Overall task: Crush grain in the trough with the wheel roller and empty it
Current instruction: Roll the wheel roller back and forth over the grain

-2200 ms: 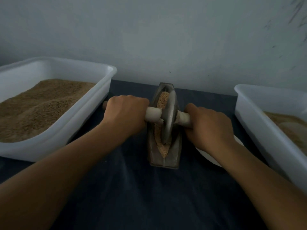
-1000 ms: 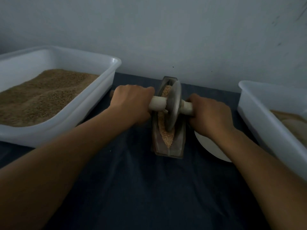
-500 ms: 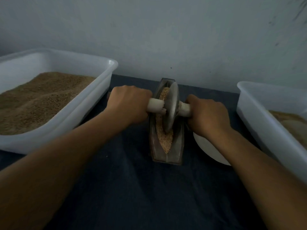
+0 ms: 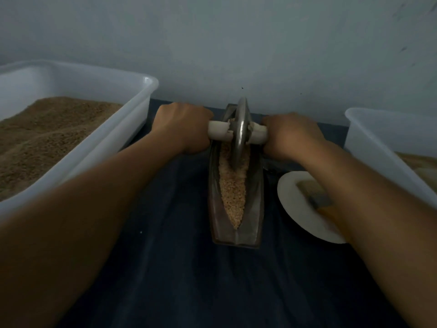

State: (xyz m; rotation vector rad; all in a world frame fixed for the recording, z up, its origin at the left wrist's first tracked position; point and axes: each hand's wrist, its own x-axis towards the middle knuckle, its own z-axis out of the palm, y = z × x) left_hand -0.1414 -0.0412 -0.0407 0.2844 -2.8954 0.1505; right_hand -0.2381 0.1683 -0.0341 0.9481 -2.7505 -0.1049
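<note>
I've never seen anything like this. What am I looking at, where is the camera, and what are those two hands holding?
There is no machine here, only a person. The camera sits on their head, looking forward and down, so you see their own arms. The left hand and right hand each grip one pale handle of a metal wheel roller. Its disc stands in a narrow boat-shaped trough filled with grain, which it crushes. All this rests on a dark cloth. A white tub of brown grain stands at the left, another tub at the right, and a white plate holding a brush lies under the right forearm.
</note>
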